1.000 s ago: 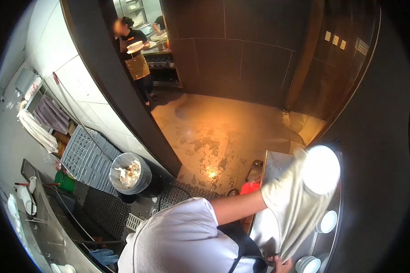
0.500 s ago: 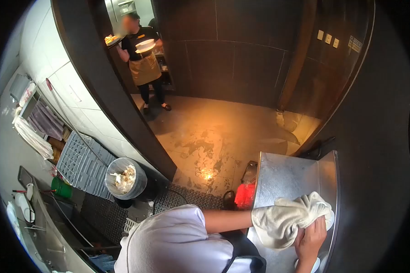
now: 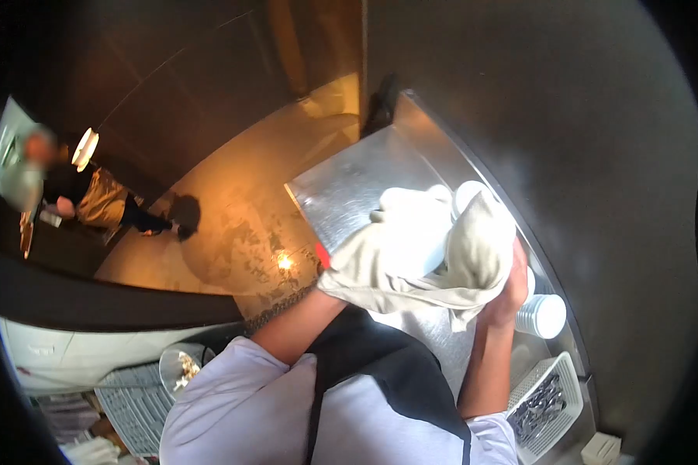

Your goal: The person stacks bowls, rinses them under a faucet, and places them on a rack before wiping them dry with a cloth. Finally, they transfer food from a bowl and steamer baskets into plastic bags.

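Head view: the off-white cloth (image 3: 411,256) is wrapped around a white dish (image 3: 468,194) whose rim peeks out at the top. Both are held above the steel counter (image 3: 349,186).
Right hand (image 3: 508,285): the fingers are closed on the cloth's right side, pressing it against the dish.
Left hand: it is buried in the cloth at the end of the left forearm (image 3: 295,329), so its grip cannot be told.
Beside: a stack of white bowls (image 3: 544,315) sits just right of the right hand. A white basket (image 3: 549,403) of cutlery sits nearer the body.
Farther: a co-worker (image 3: 85,198) stands well apart at the left edge.
Change: half a second ago the cloth was a tighter bundle. The view has since swung, moving the co-worker from the top to the left and bringing the bowls and basket into sight.
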